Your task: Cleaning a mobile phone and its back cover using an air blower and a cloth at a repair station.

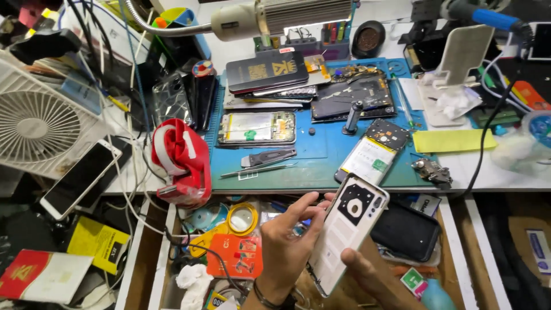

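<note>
Head view: in the lower middle of the frame both hands hold a white rectangular plastic phone back cover (348,232), its inner side up, with a black patch round the camera opening near its upper end. It sits tilted, upper end toward the desk, over an open wooden drawer (450,229) crammed with small parts and packets.

The left hand (287,241) curls round the cover's left long edge, fingers reaching onto its face, closed on it. The right hand (373,275) comes in from below right, thumb against the lower right edge; the rest of that grip is hidden beneath the cover, so how firmly it clamps cannot be told.

Handling judgement: a thin shell like this is best held by its edges with even pressure from both sides, without twisting, and kept low over the drawer.

Just above the cover, on the blue rubber work mat (321,161), lies an opened smartphone with exposed battery (373,152), near the cover's upper end but apart from it. A black phone case (407,232) rests in the drawer just right of the cover. A red-and-white tape roll (181,161) sits at the mat's left edge.
</note>
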